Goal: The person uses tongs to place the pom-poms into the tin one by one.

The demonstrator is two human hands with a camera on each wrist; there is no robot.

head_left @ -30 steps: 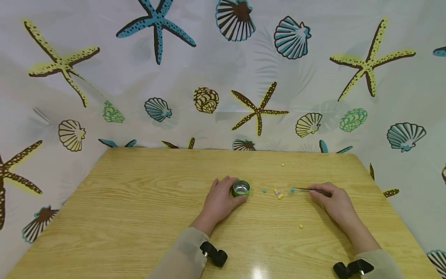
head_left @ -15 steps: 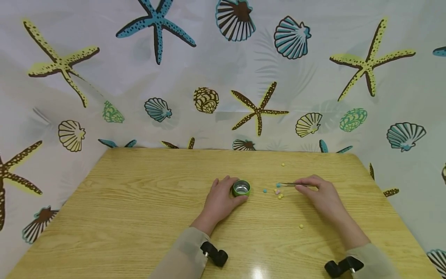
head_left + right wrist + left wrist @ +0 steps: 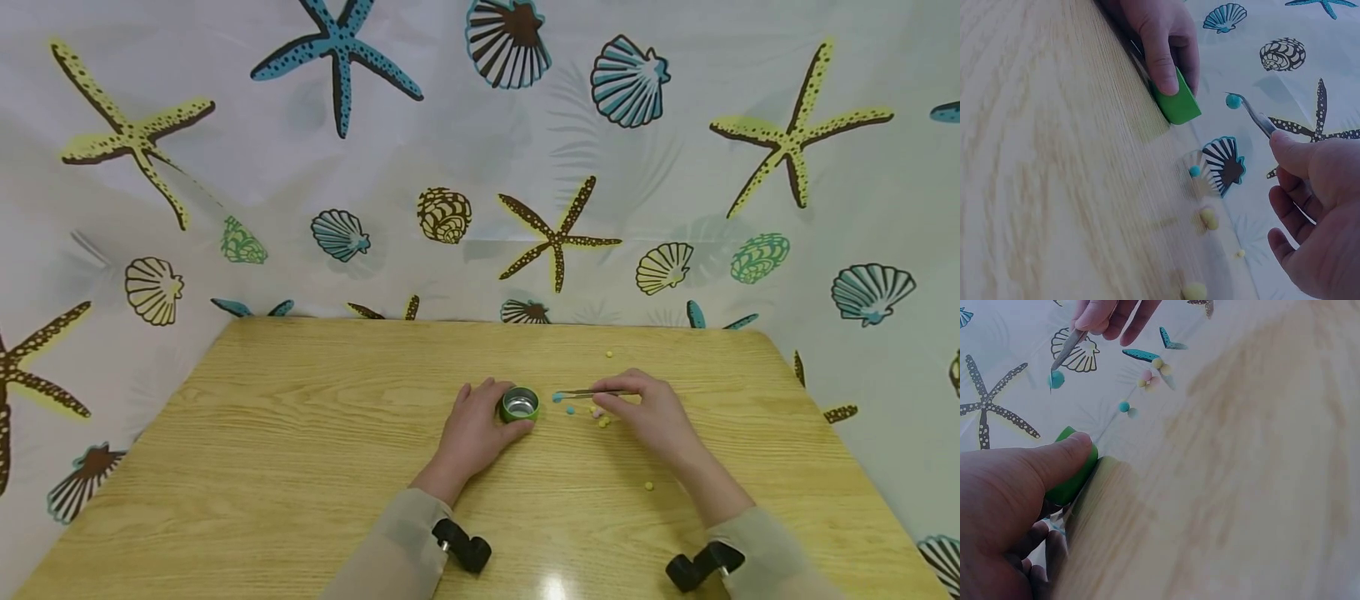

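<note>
My left hand grips a small round green tin that stands on the table, its thumb on the near side. The tin's silvery inside faces up in the head view. My right hand pinches a pair of metal tweezers held level, tips toward the tin. Between the tips is a blue ball, raised above the table and just right of the tin's rim. A second blue ball lies on the wood below it. Yellow balls and a pink ball lie beneath the right hand.
One yellow ball lies alone toward the back of the wooden table, and another yellow ball nearer the front. A white cloth printed with shells and starfish hangs behind and at both sides.
The right hand has moved left with the tweezers and the blue ball, passing over the loose balls toward the tin. My left hand and the tin have stayed in place.
</note>
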